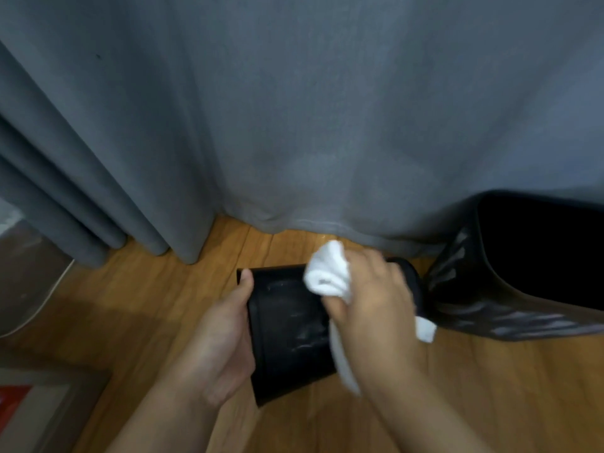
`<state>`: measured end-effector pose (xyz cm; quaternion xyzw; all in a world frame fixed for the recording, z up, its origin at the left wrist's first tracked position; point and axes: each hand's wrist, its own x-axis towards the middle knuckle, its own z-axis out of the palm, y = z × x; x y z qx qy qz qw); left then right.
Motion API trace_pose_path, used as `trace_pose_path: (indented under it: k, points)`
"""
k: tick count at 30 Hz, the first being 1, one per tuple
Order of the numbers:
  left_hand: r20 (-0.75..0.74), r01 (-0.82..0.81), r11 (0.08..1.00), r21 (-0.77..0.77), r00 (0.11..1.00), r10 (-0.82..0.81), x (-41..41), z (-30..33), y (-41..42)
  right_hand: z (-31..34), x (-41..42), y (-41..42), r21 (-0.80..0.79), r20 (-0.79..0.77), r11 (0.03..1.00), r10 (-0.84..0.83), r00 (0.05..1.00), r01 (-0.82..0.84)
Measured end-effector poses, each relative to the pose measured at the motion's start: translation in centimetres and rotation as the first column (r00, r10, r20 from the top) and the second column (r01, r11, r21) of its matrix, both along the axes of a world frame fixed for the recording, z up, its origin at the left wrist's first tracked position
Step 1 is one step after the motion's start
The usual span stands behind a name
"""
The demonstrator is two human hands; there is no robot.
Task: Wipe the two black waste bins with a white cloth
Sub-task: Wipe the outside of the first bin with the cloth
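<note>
Clearly the job is only partly done: the person is busy on the first of the two bins, and I would guess the second has yet to be touched, though nothing here proves it either way. The small black bin [287, 328] lies on its side on the wooden floor [137, 308], just in front of the grey curtain [294, 109]. Its upward-facing wall is matte and shows pale streaks and smears, dust or damp, so that side looks half wiped at best. The left hand [222, 338] grasps the bin along its left side, thumb stretched up along the edge, steadying it. The right hand [376, 302] clutches the white cloth [328, 273], bunched into a wad above the thumb, with loose tails hanging below the palm and out to the right; hand and cloth rest on the right part of the bin's wall. The larger black bin [510, 282] stands upright to the right, its ribbed, glossy side very close to the small bin, and its mouth is dark; whether it is clean I cannot tell. Remaining, by my reckoning: the rest of this bin's faces, then the big one
</note>
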<state>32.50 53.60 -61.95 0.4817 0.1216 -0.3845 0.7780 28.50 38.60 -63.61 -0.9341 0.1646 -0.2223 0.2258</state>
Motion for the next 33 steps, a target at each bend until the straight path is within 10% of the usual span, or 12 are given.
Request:
trace_pose_path:
  k: [4, 8, 18, 27, 33]
  points:
    - [0.301, -0.107, 0.967, -0.232, 0.937, 0.177, 1.3, 0.3, 1.4, 1.6, -0.4, 4.8, 0.16, 0.057, 0.968, 0.189, 0.98, -0.196]
    - [0.021, -0.062, 0.998, -0.02, 0.998, 0.062, 0.3, -0.9, 0.9, 0.9, -0.6, 2.9, 0.046, 0.07, 0.978, 0.202, 0.977, -0.205]
    - [-0.019, -0.029, 0.981, 0.194, 0.999, 0.033, -0.1, 1.2, 0.2, -2.9, -1.4, -9.0, 0.063, -0.215, 0.97, -0.216, 0.952, 0.234]
    - [-0.023, -0.079, 0.962, 0.262, 0.996, 0.088, 0.4, 1.5, -1.0, 0.2, -2.1, 3.8, 0.112, 0.046, 0.98, 0.162, 0.986, -0.166]
    - [-0.043, -0.063, 0.961, 0.269, 0.996, 0.078, 0.3, 1.3, 0.4, -2.2, -1.9, -5.2, 0.106, -0.084, 0.989, -0.09, 0.992, 0.099]
